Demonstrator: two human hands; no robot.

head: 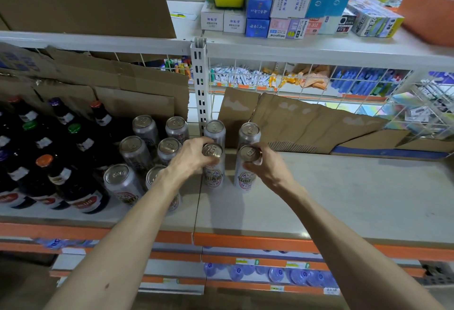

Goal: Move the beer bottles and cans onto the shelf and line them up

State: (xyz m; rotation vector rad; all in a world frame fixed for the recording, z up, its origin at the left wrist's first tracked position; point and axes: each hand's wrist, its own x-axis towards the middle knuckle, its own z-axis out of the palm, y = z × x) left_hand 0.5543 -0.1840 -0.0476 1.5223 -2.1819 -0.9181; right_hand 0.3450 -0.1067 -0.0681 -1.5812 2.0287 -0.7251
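On the grey shelf (344, 199), my left hand (194, 156) grips the top of a silver beer can (213, 177) that stands upright. Beside it, my right hand (266, 164) grips a second silver can (245, 179), also upright on the shelf. Directly behind them stand two more cans (215, 129) (250, 132). To the left, several silver cans (136, 150) stand in rows, one partly hidden by my left forearm. Dark beer bottles (73, 179) with coloured caps fill the shelf's far left.
Flattened cardboard (307, 122) leans against the wire back panel behind the cans. A white upright post (200, 83) divides the shelf. The shelf above holds boxed goods (290, 14). Water bottles (275, 274) lie on a lower shelf. Bare shelf surface stretches to the right.
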